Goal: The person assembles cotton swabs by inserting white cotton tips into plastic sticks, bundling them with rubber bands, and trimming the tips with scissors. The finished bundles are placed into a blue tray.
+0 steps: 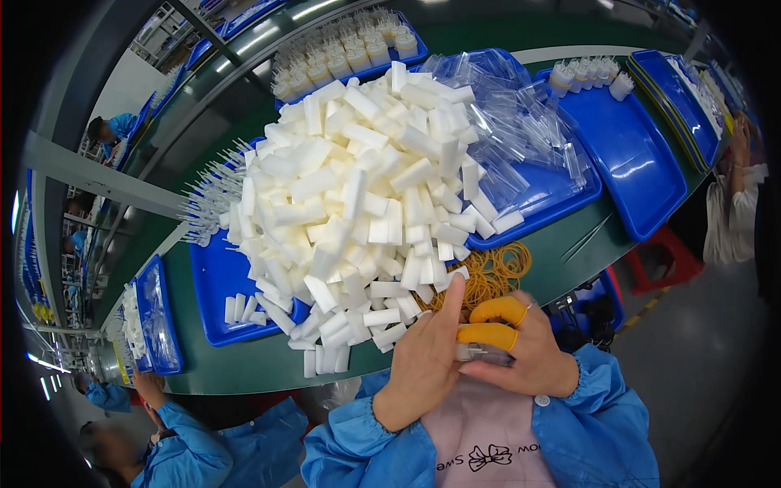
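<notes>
My left hand (423, 362) and my right hand (521, 354) meet close to my chest, just in front of the table edge. Both pinch a small clear plastic piece (478, 353) between them. Two fingers of my right hand wear orange rubber finger cots (492, 321). A big heap of white foam blocks (358, 203) rises directly beyond my hands, spilling over a blue tray (213, 281). A pile of yellow rubber bands (492, 272) lies on the green table just past my fingertips.
Clear plastic sleeves (521, 122) heap on a blue tray behind the foam. More blue trays (630, 150) sit at right, with capped white bottles (590, 73) behind. Another tray of bottles (342, 53) stands at the back. A co-worker in a blue coat (203, 447) works lower left.
</notes>
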Available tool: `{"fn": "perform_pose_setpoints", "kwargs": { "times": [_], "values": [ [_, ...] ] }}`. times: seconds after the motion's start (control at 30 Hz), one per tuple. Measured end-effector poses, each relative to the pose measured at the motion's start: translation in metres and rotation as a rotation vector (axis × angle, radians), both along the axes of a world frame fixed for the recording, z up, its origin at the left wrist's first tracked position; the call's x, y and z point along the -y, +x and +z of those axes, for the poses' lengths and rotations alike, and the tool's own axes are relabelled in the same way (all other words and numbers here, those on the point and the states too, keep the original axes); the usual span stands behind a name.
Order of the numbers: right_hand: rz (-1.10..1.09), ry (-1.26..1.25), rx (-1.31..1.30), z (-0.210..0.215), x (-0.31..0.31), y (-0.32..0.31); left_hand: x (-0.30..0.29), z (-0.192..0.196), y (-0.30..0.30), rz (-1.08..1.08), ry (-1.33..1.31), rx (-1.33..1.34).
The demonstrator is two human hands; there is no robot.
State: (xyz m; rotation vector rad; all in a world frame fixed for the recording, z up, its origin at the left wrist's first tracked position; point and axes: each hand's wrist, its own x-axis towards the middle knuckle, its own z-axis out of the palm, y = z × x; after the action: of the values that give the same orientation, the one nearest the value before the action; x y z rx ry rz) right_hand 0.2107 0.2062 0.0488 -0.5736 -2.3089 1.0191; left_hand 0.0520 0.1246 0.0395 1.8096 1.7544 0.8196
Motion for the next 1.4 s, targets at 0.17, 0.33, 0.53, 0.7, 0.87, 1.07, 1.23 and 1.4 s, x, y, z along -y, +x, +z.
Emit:
{"fn": "perform_pose_setpoints", "kwargs": {
  "times": [0.17, 0.33, 0.53, 0.7, 0.87, 1.07, 1.23, 1.4],
  "values": [
    [-0.028, -0.084, -0.069, 0.007, -0.011, 0.005, -0.002, -0.001, 0.004, -0.055, -0.208, 0.285],
    [-0.348, -0.011, 0.095, 0.002, -0.063, 0.070, 0.003, -0.004, -0.011, -0.178, -0.314, 1.079],
    [-0.498, 0.359, 0.602, -0.029, -0.071, 0.108, -0.004, 0.007, -0.006, -0.053, -0.424, 1.396],
    [-0.526, 0.446, 0.580, -0.043, -0.056, 0.118, -0.007, 0.006, -0.009, 0.028, -0.497, 1.375],
    [-0.516, 0.602, 0.410, -0.063, -0.051, 0.144, -0.005, 0.002, -0.008, -0.073, -0.458, 1.466],
    [-0.546, 0.562, 0.246, -0.072, -0.045, 0.158, -0.005, 0.000, -0.006, -0.036, -0.512, 1.581],
    [-0.839, -0.132, -0.383, -0.047, -0.044, 0.125, -0.006, 0.004, 0.000, -0.056, -0.527, 1.407],
    [-0.644, 0.041, 0.105, -0.034, -0.060, 0.117, -0.006, 0.005, -0.001, -0.078, -0.544, 1.376]
  ]
}}
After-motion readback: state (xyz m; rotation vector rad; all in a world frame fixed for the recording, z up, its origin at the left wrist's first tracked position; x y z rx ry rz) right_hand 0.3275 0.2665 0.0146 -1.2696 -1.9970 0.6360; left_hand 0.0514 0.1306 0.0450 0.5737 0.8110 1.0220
